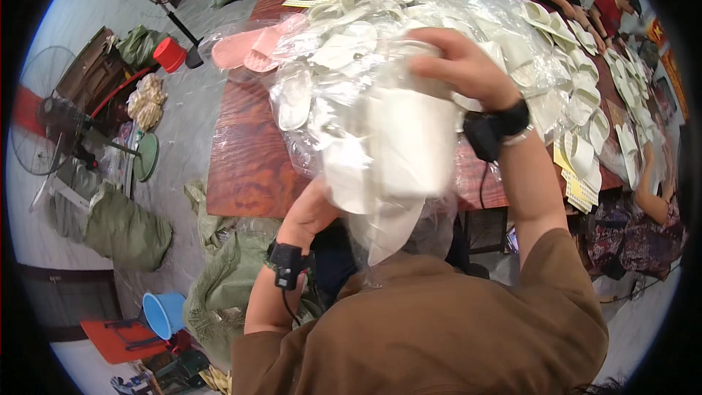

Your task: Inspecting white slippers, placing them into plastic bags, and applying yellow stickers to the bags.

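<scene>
White slippers (417, 146), blurred, with clear plastic (436, 225) about them, are held up over the table's (238, 143) near edge. Person's right hand (464, 66): thumb and fingers clamped on the top end. Left hand (311, 212): at the lower left side (fingertips hidden, closure cannot be told). Judgement: steady support from below should limit slipping.
</scene>
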A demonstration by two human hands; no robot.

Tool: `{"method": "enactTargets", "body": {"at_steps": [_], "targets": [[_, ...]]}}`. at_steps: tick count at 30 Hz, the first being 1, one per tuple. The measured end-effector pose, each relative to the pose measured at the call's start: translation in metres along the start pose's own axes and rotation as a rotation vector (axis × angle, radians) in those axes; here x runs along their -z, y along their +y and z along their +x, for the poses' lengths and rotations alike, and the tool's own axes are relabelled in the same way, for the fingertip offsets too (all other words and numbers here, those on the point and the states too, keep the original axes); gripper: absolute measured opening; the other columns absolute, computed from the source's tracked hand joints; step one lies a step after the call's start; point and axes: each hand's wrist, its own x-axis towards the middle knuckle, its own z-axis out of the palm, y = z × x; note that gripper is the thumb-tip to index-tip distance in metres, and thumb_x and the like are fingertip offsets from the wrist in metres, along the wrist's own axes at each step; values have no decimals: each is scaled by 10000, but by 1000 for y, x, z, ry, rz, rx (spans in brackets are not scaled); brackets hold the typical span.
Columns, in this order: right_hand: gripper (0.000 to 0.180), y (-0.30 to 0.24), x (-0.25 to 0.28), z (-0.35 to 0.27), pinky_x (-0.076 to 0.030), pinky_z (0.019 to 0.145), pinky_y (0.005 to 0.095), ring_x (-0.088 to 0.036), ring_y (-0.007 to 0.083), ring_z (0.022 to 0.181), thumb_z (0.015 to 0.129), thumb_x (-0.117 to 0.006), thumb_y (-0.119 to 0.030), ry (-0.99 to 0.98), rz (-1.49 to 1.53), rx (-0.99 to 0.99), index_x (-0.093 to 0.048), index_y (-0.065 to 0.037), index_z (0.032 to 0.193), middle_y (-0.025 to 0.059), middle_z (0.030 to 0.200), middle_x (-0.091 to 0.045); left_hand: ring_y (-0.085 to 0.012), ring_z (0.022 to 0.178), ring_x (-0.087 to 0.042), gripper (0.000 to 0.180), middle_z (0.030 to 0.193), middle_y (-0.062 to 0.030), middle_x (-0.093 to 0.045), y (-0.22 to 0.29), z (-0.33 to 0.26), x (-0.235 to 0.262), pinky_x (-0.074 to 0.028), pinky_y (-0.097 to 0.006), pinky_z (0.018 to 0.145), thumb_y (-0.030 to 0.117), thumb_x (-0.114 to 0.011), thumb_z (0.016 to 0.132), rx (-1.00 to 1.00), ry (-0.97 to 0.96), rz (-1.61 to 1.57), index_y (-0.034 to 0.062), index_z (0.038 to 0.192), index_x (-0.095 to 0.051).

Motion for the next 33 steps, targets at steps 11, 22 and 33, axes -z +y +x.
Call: {"method": "enactTargets", "body": {"at_steps": [11,22,33], "targets": [[266,133,-42,33,-520,845,416,-657,374,974,794,-749,-181,196,-684,-209,-668,-28,996,194,1005,-700,-150,1028,-624,398,1185,-105,-653,-18,1,7,-504,-294,896,103,-697,928,-276,557,430,-56,1261,-548],[232,70,-25,20,-504,911,420,-632,356,1035,885,-629,-84,575,-754,385,-627,-30,1111,157,1076,-663,-184,1048,-616,553,1168,-147,-660,-8,74,27,-478,-303,914,250,-783,884,-523,785,716,-81,1259,-547],[252,37,-113,-178,-523,780,464,-653,415,886,819,-546,-55,-477,-479,-503,-628,26,1043,238,905,-667,-235,1270,-481,608,1418,-203,-456,-8,66,21,-386,-356,1075,212,-642,984,-405,607,365,-48,1444,-341]]}}
